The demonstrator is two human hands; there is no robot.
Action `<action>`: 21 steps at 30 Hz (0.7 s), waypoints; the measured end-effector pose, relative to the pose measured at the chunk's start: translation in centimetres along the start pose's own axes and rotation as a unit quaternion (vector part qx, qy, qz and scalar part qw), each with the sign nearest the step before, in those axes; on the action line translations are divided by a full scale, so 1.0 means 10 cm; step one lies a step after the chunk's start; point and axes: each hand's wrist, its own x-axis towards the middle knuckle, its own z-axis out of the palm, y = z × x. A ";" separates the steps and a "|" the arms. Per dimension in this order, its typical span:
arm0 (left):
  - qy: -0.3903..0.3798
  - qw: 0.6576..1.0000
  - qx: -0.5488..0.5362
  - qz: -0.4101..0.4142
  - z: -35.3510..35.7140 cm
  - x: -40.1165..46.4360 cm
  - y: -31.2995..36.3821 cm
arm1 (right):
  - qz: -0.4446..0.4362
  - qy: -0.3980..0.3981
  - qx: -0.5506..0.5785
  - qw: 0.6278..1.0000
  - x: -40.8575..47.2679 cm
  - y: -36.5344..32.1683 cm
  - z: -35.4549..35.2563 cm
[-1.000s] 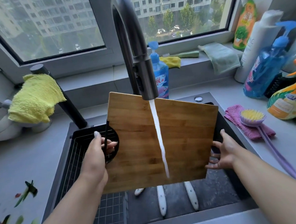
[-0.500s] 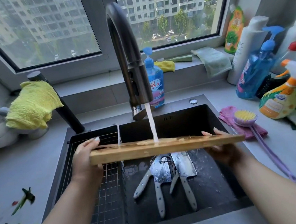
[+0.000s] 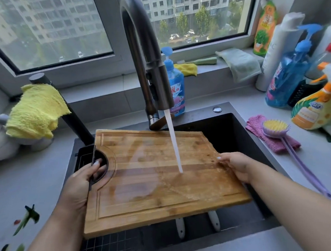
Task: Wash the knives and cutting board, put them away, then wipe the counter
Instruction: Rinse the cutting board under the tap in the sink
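A wooden cutting board is held face-up over the black sink under a running stream of water from the dark faucet. Its left edge is gripped by the left hand, fingers curled through the round cut-out; its right edge is clasped by the right hand. Two white knife handles are seen in the basin below the board. Vegetable scraps lie on the grey surface to the left.

Both forearms extended forward; left hand grip closed, fingers curled; right hand grip closed, thumb uppermost.
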 end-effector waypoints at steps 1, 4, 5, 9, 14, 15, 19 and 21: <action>0.003 1.000 0.007 0.012 0.00 -0.01 0.01 | 0.013 0.008 0.004 1.000 0.03 0.04 0.05; 0.003 0.998 0.025 0.051 0.01 -0.06 0.06 | 0.040 0.024 0.009 0.999 0.11 0.15 0.21; 0.004 0.997 0.036 0.065 0.01 -0.07 0.07 | 0.043 0.026 0.013 0.999 0.11 0.17 0.26; 0.000 0.995 0.047 0.083 0.05 -0.13 0.04 | 0.051 0.063 -0.012 0.997 0.14 0.13 0.41; -0.004 0.999 0.030 0.035 0.13 -0.11 -0.21 | 0.058 0.140 -0.068 0.986 0.08 0.00 0.28; -0.006 0.999 0.034 0.021 0.16 -0.10 -0.28 | 0.056 0.155 -0.075 0.983 0.08 -0.01 0.22; -0.032 0.996 0.085 -0.015 0.31 -0.07 -0.55 | 0.068 0.199 -0.114 0.971 0.26 0.06 -0.16; -0.063 0.990 0.122 -0.027 0.34 -0.06 -0.64 | 0.056 0.219 -0.115 0.967 0.02 -0.01 -0.15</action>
